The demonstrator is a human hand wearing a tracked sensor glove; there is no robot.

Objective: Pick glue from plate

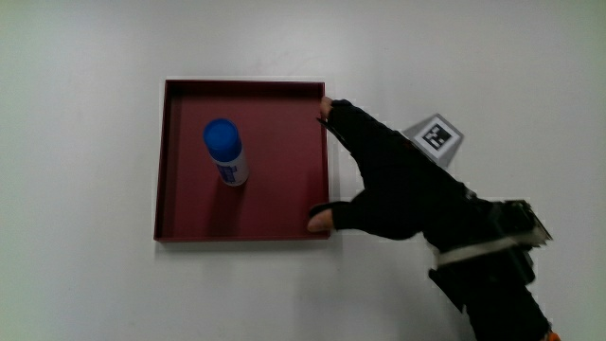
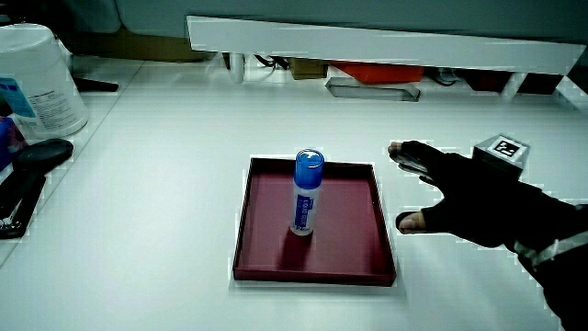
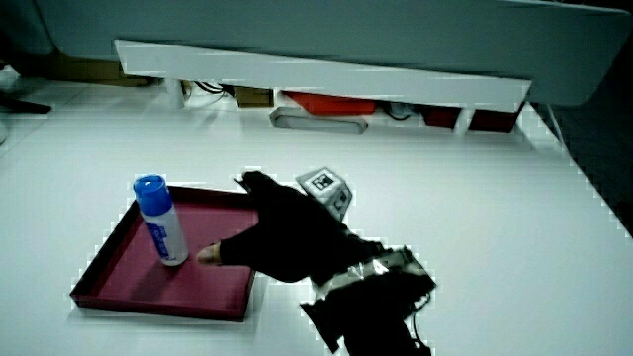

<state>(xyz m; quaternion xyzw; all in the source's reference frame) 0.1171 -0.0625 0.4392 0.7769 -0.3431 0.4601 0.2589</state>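
The glue stick (image 1: 225, 152) with its blue cap stands upright inside the dark red square plate (image 1: 170, 161), on the plate's floor and apart from its walls. The hand (image 1: 393, 185) hovers at the plate's rim, fingers spread wide and holding nothing, well clear of the glue; a patterned cube (image 1: 435, 135) sits on its back.
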